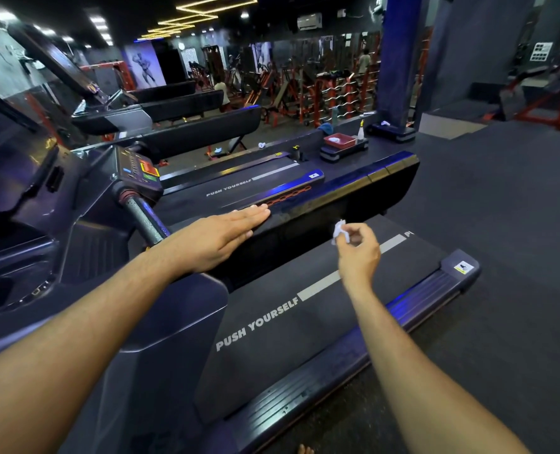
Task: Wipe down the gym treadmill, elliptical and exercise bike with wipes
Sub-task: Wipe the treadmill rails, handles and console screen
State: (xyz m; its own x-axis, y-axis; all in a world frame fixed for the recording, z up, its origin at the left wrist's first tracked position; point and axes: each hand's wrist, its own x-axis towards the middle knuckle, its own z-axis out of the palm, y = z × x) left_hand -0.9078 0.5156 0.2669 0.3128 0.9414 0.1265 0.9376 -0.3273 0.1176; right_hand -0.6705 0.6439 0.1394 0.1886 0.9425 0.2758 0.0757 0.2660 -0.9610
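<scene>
**Two hands over the near treadmill**

Two bare arms reach across the dark treadmill with the grey "PUSH YOURSELF" belt (304, 309). The left hand (219, 237) lies flat, fingers straight and together, on the glossy black side handrail (354, 191). The right hand (358, 250) hovers above the belt, fingertips pinching a small crumpled white wipe (339, 231). Far off, a red plastic tray (340, 140) sits beside a white spray bottle (361, 130).
</scene>
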